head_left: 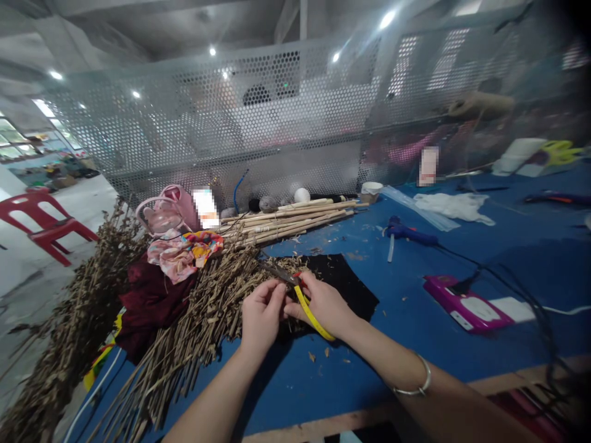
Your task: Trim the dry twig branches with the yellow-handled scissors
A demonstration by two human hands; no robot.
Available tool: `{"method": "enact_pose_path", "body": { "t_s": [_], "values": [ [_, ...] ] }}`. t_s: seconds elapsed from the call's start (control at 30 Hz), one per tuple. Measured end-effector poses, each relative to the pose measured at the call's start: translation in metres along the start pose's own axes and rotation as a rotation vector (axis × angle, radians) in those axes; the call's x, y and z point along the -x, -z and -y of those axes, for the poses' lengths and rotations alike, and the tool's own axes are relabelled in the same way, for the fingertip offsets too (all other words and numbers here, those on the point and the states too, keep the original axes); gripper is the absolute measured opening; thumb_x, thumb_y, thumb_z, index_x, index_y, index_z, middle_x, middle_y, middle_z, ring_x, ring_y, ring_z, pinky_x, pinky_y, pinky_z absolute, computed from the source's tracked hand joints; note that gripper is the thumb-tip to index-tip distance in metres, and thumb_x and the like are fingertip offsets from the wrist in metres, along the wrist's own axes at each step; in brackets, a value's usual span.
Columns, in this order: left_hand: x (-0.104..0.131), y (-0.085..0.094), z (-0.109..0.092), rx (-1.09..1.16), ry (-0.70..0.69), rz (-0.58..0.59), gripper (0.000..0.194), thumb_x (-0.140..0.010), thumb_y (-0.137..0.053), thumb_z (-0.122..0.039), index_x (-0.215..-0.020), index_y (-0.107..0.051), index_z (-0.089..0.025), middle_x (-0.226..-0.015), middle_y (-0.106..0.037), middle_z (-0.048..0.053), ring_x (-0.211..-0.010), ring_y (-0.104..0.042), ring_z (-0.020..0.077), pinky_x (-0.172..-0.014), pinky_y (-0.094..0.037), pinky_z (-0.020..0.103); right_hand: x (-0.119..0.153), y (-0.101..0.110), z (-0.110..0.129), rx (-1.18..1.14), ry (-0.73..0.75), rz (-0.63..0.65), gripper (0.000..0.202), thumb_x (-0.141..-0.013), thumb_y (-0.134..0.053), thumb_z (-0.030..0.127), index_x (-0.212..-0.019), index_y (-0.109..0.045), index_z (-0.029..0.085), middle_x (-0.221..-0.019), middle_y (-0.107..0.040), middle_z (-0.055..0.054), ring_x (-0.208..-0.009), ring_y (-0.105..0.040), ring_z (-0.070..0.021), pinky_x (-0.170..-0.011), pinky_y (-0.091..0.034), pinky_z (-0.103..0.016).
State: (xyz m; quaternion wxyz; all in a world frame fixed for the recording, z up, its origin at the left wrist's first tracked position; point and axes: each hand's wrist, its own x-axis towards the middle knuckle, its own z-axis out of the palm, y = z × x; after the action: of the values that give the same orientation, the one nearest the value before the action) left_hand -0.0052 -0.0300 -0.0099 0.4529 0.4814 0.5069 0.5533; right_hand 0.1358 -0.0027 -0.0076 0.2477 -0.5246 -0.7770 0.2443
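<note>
My right hand [327, 306] is wrapped around a pair of scissors [305, 306] with yellow-and-red handles. The dark blades point away to the upper left, passing just above the fingertips of my left hand [262, 312]. Thumb and fingers of the left hand are pinched together on something too small or hidden to name. Just beyond both hands, a heap of dried stalks [217, 301] with bits of seed head spreads to the left. Beneath and behind the right hand lies a black cloth [351, 283] with plant scraps on it.
A bundle of pale sticks [277, 223] lies along the metal mesh screen [295, 123]. On the right of the blue table [397, 344] are a blue glue gun [409, 232], a magenta power strip [466, 306] and loose cables. Dark red cloth [152, 304] sits left.
</note>
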Motion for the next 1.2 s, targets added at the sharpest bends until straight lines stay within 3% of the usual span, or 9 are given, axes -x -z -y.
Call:
{"method": "enact_pose_path", "body": {
  "t_s": [0.1, 0.3, 0.5, 0.73, 0.87, 1.0, 1.2],
  "values": [
    [0.0003, -0.0002, 0.0008, -0.001, 0.004, 0.009, 0.028, -0.074, -0.056, -0.038, -0.086, -0.058, -0.013, -0.056, -0.058, -0.001, -0.042, -0.047, 0.0072, -0.041, -0.039, 0.018, 0.0012, 0.0018, 0.0023, -0.024, 0.017, 0.002, 0.042, -0.065, -0.064, 0.046, -0.093, -0.045, 0.021, -0.08, -0.059, -0.002, -0.07, -0.055, -0.0155, -0.056, -0.032, -0.021],
    [-0.0003, 0.0001, 0.0012, -0.002, -0.018, 0.0, 0.029, -0.074, -0.055, -0.038, -0.087, -0.059, -0.013, -0.055, -0.057, -0.001, -0.041, -0.047, 0.0073, -0.04, -0.039, 0.018, 0.0003, 0.0033, -0.0001, 0.035, -0.011, 0.016, 0.036, -0.065, -0.062, 0.049, -0.081, -0.047, 0.021, -0.061, -0.054, 0.003, -0.052, -0.048, -0.0112, -0.048, -0.025, -0.02],
    [-0.0014, 0.0002, -0.0014, -0.023, -0.006, -0.03, 0.031, -0.074, -0.056, -0.04, -0.088, -0.06, -0.012, -0.056, -0.056, -0.002, -0.04, -0.046, 0.0068, -0.039, -0.039, 0.018, -0.0019, 0.0018, -0.003, 0.078, -0.027, -0.004, 0.035, -0.064, -0.063, 0.05, -0.08, -0.048, 0.022, -0.057, -0.053, 0.004, -0.051, -0.048, -0.0116, -0.048, -0.023, -0.02],
    [0.0001, 0.0017, -0.0044, -0.068, -0.019, -0.056, 0.029, -0.073, -0.056, -0.039, -0.084, -0.062, -0.012, -0.058, -0.059, 0.0, -0.05, -0.053, 0.0092, -0.044, -0.041, 0.017, 0.0011, 0.0017, 0.0008, 0.018, 0.007, -0.014, 0.045, -0.061, -0.068, 0.046, -0.094, -0.049, 0.022, -0.077, -0.059, -0.001, -0.069, -0.057, -0.0159, -0.056, -0.032, -0.021],
    [0.0001, 0.0013, -0.0025, -0.038, -0.007, -0.043, 0.03, -0.073, -0.056, -0.039, -0.085, -0.061, -0.012, -0.057, -0.059, 0.0, -0.045, -0.05, 0.0084, -0.041, -0.04, 0.017, 0.0012, 0.0013, 0.0001, -0.007, -0.002, 0.0, 0.043, -0.061, -0.068, 0.046, -0.09, -0.049, 0.021, -0.071, -0.058, 0.0, -0.066, -0.056, -0.0156, -0.056, -0.032, -0.022],
    [0.0, -0.0005, -0.001, 0.001, -0.009, -0.029, 0.03, -0.072, -0.058, -0.037, -0.088, -0.06, -0.012, -0.068, -0.063, 0.004, -0.058, -0.057, 0.0125, -0.046, -0.043, 0.018, 0.0006, 0.0012, -0.0011, -0.018, -0.006, -0.009, 0.04, -0.063, -0.067, 0.046, -0.089, -0.049, 0.021, -0.067, -0.057, 0.001, -0.063, -0.055, -0.0152, -0.055, -0.031, -0.021],
    [-0.0015, -0.0002, 0.0017, -0.023, -0.011, -0.026, 0.029, -0.071, -0.059, -0.038, -0.084, -0.062, -0.012, -0.057, -0.059, 0.0, -0.043, -0.047, 0.0078, -0.042, -0.04, 0.019, -0.0001, 0.0012, -0.0025, 0.007, -0.016, -0.033, 0.038, -0.065, -0.064, 0.048, -0.087, -0.049, 0.021, -0.062, -0.055, 0.002, -0.057, -0.051, -0.0131, -0.051, -0.028, -0.02]
  ]
}}
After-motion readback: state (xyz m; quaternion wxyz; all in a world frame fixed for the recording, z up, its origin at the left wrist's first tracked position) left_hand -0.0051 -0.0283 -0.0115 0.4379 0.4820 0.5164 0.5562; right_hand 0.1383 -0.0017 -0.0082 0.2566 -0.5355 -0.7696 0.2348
